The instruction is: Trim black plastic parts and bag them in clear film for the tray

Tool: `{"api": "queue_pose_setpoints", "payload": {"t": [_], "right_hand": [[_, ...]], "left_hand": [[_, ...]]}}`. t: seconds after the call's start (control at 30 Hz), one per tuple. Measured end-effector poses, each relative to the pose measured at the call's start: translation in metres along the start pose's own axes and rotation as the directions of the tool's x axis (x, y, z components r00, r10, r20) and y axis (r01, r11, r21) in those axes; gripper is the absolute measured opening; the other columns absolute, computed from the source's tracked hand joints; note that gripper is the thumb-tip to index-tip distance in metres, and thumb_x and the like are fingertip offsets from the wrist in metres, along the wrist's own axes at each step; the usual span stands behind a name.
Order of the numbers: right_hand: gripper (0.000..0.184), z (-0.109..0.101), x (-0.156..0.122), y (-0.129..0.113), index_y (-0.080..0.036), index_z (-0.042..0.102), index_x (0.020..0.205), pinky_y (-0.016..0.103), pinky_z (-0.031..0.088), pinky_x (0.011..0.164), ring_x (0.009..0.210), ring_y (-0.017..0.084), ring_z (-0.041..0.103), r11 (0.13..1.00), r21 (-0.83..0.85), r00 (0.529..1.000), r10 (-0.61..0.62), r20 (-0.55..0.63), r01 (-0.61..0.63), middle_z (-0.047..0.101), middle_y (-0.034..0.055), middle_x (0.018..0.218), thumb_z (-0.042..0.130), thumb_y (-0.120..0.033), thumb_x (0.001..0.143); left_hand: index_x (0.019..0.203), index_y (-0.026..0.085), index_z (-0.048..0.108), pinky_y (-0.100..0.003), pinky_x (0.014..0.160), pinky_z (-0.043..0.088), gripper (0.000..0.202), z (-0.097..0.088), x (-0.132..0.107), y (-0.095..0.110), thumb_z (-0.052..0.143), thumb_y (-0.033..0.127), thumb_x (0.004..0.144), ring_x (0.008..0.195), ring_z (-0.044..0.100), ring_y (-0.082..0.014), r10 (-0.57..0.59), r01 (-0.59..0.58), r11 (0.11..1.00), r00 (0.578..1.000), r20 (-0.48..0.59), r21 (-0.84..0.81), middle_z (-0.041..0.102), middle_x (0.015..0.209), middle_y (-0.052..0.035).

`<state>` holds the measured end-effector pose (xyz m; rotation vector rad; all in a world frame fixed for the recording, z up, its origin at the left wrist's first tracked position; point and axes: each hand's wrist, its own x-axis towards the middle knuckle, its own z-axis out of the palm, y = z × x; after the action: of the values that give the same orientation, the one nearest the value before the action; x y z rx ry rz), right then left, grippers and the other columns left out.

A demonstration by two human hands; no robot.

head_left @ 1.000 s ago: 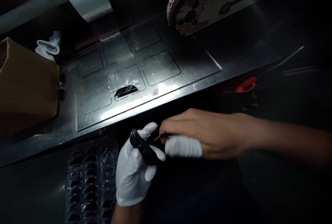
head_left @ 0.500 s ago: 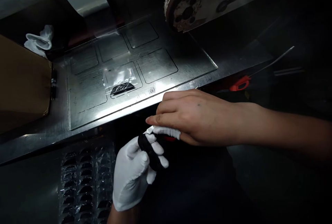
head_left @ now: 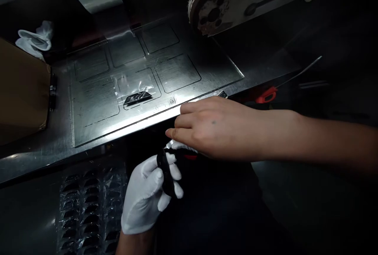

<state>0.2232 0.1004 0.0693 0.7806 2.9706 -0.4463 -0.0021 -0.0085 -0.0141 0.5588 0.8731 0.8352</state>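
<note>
My left hand (head_left: pixel 143 200), in a white glove, pinches a curved, glossy black piece (head_left: pixel 166 172) between thumb and fingers. Close above it is my right hand (head_left: pixel 203 129), bare, with a white wrap on the thumb. Its fingers close around a small tool with a pale metallic tip (head_left: pixel 170 144) at the black piece's upper end. A bit of red shows under that hand; the rest of the tool is hidden. On the metal bench (head_left: pixel 189 73), a similar dark piece (head_left: pixel 138 97) rests at a clear plastic bag (head_left: pixel 132 84).
A clear tray (head_left: pixel 88 207) with several black pieces sits lower left. A cardboard box (head_left: pixel 23 89) and a white glove (head_left: pixel 37 40) are at the left. A belt machine (head_left: pixel 218 10) overhangs the back right, near a red-handled tool (head_left: pixel 267 95).
The view has shifted slightly. My left hand has turned the black piece a little more upright. My right hand stays by its upper end, and a small dark item now shows at the bench edge.
</note>
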Motion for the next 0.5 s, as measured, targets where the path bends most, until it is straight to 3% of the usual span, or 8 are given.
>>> {"api": "queue_pose_setpoints", "payload": {"t": [0.13,0.23,0.3,0.4,0.5], "right_hand": [[0.023,-0.015,0.008,-0.009,-0.016,0.075,0.097,0.037,0.043,0.066,0.085,0.027,0.056,0.993,-0.065,0.995,-0.096,0.04,0.098,0.066,0.0086,0.083,0.054,-0.008,0.096],[0.021,-0.023,0.015,-0.017,-0.018,0.073,0.089,0.038,0.043,0.07,0.085,0.027,0.056,0.992,0.0,0.992,-0.127,-0.001,0.127,0.064,0.0072,0.081,0.055,-0.01,0.095],[0.021,-0.027,0.017,-0.02,-0.019,0.072,0.087,0.038,0.042,0.072,0.086,0.027,0.056,0.993,0.046,0.994,-0.107,-0.008,0.108,0.064,0.007,0.081,0.054,-0.01,0.095],[0.02,-0.032,0.015,-0.02,-0.018,0.071,0.091,0.036,0.04,0.068,0.078,0.025,0.057,0.998,0.058,0.999,-0.033,0.039,0.031,0.064,0.0071,0.08,0.053,-0.009,0.093],[0.021,-0.03,0.011,-0.018,-0.017,0.07,0.097,0.032,0.034,0.06,0.066,0.021,0.056,0.997,0.078,0.997,0.024,0.075,-0.03,0.065,0.0053,0.079,0.05,-0.009,0.095]], "left_hand": [[0.109,0.013,0.071,-0.01,0.033,0.026,0.033,-0.008,0.0,-0.002,0.062,0.042,0.096,0.042,0.056,-0.0052,-0.026,0.027,1.0,0.998,0.057,-0.005,0.071,0.084,-0.0099],[0.09,0.009,0.072,-0.01,0.036,0.023,0.037,-0.008,0.0,-0.003,0.056,0.041,0.1,0.035,0.043,-0.0006,-0.004,0.003,1.0,0.997,0.073,0.008,0.068,0.062,-0.0084],[0.09,0.011,0.073,-0.01,0.036,0.026,0.035,-0.006,-0.001,-0.003,0.056,0.04,0.1,0.037,0.045,-0.0017,0.037,-0.036,0.999,0.998,0.05,-0.018,0.068,0.062,-0.0077],[0.103,0.017,0.073,-0.011,0.037,0.038,0.024,-0.002,-0.001,0.0,0.064,0.038,0.095,0.06,0.068,-0.0118,0.159,-0.165,0.983,0.985,-0.073,-0.086,0.075,0.087,-0.0076],[0.113,0.022,0.071,-0.015,0.051,0.054,0.026,0.001,-0.002,0.005,0.072,0.035,0.091,0.09,0.073,-0.0186,0.29,-0.322,0.939,0.931,-0.223,-0.124,0.077,0.101,-0.0045]]}}
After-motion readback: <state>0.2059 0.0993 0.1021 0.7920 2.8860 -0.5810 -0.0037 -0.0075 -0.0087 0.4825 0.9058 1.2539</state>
